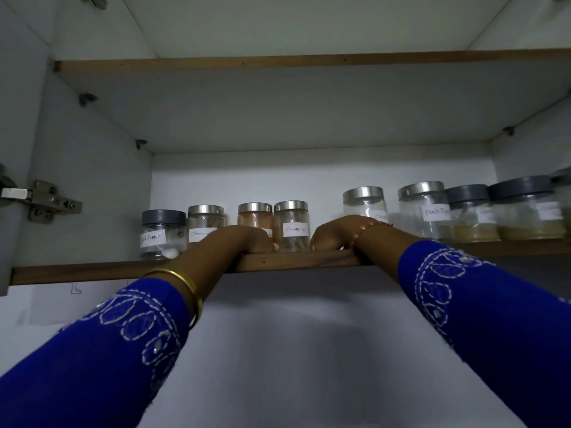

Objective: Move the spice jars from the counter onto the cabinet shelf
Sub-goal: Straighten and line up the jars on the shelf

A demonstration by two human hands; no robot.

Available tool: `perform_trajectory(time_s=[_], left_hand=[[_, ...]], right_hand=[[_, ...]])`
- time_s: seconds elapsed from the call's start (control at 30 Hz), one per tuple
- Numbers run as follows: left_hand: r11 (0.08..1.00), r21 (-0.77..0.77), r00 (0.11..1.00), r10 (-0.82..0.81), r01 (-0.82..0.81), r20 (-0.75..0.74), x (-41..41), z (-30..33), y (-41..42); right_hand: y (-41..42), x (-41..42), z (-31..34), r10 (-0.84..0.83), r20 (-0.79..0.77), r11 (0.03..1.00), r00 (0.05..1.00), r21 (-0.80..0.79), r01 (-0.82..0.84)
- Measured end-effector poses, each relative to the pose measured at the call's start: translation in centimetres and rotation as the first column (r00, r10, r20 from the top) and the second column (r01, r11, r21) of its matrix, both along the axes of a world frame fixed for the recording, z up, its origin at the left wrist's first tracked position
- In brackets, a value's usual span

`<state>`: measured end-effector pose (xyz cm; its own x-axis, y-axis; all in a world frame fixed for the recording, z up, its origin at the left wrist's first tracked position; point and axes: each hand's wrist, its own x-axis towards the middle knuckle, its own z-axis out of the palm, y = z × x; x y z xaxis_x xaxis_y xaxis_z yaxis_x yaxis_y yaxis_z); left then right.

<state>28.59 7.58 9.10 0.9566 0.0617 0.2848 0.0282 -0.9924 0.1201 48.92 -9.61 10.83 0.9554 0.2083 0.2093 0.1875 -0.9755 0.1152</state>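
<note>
Mostly clear, white-labelled spice jars (291, 225) wear steel lids.

Your left hand (244, 239) covers the lower part of the orange-powder jar (255, 219), so you cannot read its label. Your right hand (335, 234) hides the base of the clear jar (364, 205) at two o'clock. The rightmost jar (564, 193) is cut off at three o'clock. Both hands' fingers are out of sight.

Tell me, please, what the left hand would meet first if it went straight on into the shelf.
Probably the orange spice jar right behind the left hand; how close they are cannot be told from this low view.
</note>
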Motion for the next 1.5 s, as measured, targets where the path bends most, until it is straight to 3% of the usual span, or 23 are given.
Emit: perform_trajectory(time_s=[0.03,0.1,0.2,0.4,0.57,0.83,1.03,1.23,1.5], left_hand=[[1.000,0.006,0.999,0.006,-0.006,0.036,-0.2,-0.2,0.0],[0.997,0.071,0.992,-0.007,-0.001,0.124,-0.5,-0.2,0.0],[0.998,0.056,0.982,-0.033,0.023,0.185,-2.0,-0.3,-0.6],[0.986,-0.033,0.926,-0.141,0.162,0.350,-4.4,-1.3,-2.1],[0.968,-0.031,0.900,-0.220,0.250,0.377,-4.3,-1.9,-5.3],[0.911,-0.087,0.895,-0.371,0.402,0.247,-3.5,-1.4,-13.8],[0.908,-0.094,0.907,-0.393,0.409,0.153,-2.3,-1.0,-17.9],[0.956,-0.013,0.956,-0.292,0.292,-0.037,-1.6,-0.3,-18.6],[0.975,-0.106,0.975,-0.203,0.194,-0.085,1.7,-0.3,-17.9]], right_hand=[[0.5,-6.9,-0.9,0.034,-0.005,0.998,0.999,0.060,-0.033],[0.1,-6.2,-0.6,0.085,0.013,0.984,0.996,0.155,-0.086],[0.3,-19.0,-1.3,0.164,0.043,0.973,0.986,0.159,-0.168],[-3.1,-21.0,-2.4,0.146,0.111,0.951,0.983,0.260,-0.170],[-7.1,-22.3,-3.0,0.078,0.181,0.931,0.980,0.339,-0.136],[-16.4,-22.1,-3.7,-0.085,0.327,0.872,0.941,0.481,-0.088],[-19.2,-21.6,-2.7,0.024,0.278,0.762,0.960,0.617,-0.198],[-18.3,-19.1,-1.8,0.089,0.138,0.825,0.986,0.544,-0.151],[-15.9,-16.6,-1.1,0.060,0.028,0.950,0.998,0.304,-0.066]])
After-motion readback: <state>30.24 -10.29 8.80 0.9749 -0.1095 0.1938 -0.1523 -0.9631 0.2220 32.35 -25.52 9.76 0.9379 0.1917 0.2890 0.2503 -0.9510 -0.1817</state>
